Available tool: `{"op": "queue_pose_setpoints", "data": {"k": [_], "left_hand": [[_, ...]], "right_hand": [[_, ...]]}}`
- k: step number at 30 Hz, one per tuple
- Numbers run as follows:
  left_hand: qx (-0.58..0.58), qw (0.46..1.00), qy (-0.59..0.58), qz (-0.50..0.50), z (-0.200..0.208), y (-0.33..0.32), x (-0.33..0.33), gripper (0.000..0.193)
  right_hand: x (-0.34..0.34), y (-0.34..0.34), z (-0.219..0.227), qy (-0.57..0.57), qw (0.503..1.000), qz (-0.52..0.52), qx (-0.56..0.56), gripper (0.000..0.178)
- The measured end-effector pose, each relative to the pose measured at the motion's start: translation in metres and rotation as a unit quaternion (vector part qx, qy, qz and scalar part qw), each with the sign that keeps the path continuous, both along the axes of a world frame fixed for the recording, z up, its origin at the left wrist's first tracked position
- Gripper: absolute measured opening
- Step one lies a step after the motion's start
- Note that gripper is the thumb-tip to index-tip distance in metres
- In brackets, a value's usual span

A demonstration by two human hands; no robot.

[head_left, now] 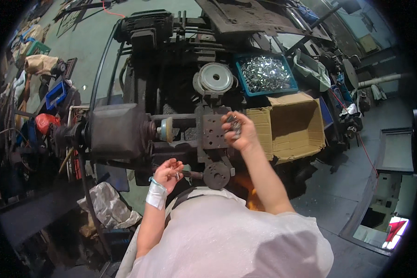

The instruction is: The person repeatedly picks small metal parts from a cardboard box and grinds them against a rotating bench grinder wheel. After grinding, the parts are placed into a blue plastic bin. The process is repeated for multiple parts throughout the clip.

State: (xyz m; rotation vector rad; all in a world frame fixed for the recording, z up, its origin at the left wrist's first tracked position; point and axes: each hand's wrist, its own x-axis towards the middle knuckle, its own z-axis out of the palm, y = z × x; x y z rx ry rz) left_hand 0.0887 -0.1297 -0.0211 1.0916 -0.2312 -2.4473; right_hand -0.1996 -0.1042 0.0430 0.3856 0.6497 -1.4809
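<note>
Small shiny metal pieces lie in my right hand, its fingers curled around them. That hand is above the right side of the dark machine block with drilled holes, beside the open cardboard box. My left hand, with a white wrap at its wrist, is closed, fingers bent, below the pale round wheel on the machine's spindle. A small metallic glint shows at its fingertips; the piece is too small to make out.
Beyond the box stands a blue crate full of shiny metal pieces. A round metal disc sits behind the block. The dark machine housing fills the left, a motor behind it. A round dark handwheel is close to my body.
</note>
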Motion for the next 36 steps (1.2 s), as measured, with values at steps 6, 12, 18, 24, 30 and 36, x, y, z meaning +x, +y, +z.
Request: {"op": "queue_pose_setpoints", "data": {"k": [6,12,18,24,30,36], "left_hand": [[-0.042,0.997,-0.038,-0.046,0.018,0.004,-0.008,0.035],[-0.036,0.999,0.005,-0.027,0.030,0.007,-0.019,0.054],[-0.011,0.998,0.064,-0.007,0.033,0.008,-0.026,0.076],[-0.058,0.994,0.069,-0.066,0.049,0.014,-0.044,0.087],[-0.070,0.993,0.076,-0.055,0.049,0.016,-0.038,0.088],[-0.089,0.991,0.063,-0.072,0.046,0.016,-0.035,0.084]], "right_hand": [[-0.186,-0.013,-0.057,0.078,0.983,-0.112,0.121,0.022],[-0.233,-0.044,0.000,0.362,0.893,-0.151,0.222,0.068],[-0.124,-0.017,-0.009,0.376,0.923,0.082,0.001,0.024],[0.049,0.030,0.010,0.734,0.562,0.337,-0.179,0.021],[0.094,0.030,-0.006,0.649,0.658,0.361,-0.125,0.020],[0.102,0.026,-0.007,0.537,0.740,0.396,-0.083,0.015]]}}
